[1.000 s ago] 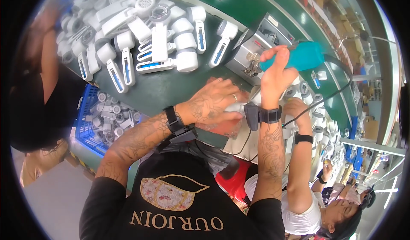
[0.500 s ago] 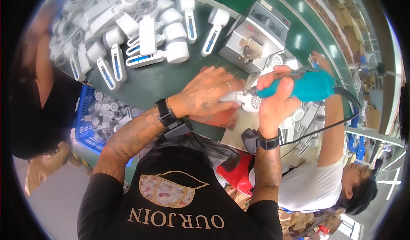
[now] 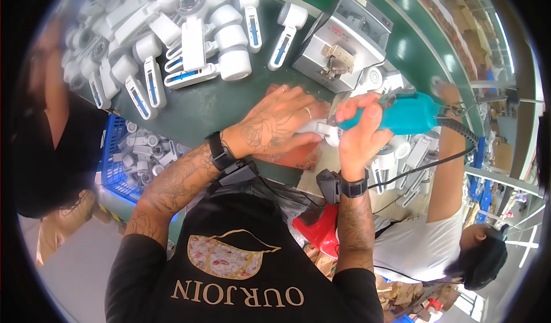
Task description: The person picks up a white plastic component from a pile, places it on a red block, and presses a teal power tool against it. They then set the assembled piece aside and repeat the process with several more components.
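Head view, single: worn fisheye camera looking steeply down from close above the green bench (image 3: pixel 229 107), own forearms entering at lower edge, straight lines bowing near rim.
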`<state>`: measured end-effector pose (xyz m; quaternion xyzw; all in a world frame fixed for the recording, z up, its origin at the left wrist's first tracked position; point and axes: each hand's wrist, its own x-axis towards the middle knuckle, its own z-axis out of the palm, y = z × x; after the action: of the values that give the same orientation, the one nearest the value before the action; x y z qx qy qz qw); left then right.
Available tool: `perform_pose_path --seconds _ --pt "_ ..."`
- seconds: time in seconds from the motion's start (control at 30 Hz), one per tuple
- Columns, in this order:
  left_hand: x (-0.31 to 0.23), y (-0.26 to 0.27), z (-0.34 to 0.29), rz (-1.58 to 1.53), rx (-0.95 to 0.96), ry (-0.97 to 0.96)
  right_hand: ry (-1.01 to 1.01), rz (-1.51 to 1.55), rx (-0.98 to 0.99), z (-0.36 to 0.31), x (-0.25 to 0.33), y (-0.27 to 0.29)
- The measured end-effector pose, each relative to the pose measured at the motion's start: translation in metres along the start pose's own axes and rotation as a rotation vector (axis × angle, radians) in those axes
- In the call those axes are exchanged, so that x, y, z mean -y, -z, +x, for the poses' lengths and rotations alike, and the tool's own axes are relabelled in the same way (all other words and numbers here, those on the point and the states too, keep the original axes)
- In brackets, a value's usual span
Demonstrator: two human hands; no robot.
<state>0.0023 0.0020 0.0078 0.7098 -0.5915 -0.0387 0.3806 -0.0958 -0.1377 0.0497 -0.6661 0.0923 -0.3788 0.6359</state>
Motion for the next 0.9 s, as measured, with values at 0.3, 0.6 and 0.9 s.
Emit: perform_pose_path --seconds 0.3,0.6,0.9 --pt "0.002 0.006 -0.002 -0.058 0.071 -0.024 0.006 -0.075 -0.071 0.033 0.011 -0.012" --pt "0.000 0.003 -0.006 -0.055 0.038 -0.062 0.161 -0.234 -0.048 0.078 -0.017 -0.028" --pt "0.008 -0.002 -0.005 -0.020 -0.055 -0.096 0.048 -0.099 -0.107 0.014 0.025 -0.014"
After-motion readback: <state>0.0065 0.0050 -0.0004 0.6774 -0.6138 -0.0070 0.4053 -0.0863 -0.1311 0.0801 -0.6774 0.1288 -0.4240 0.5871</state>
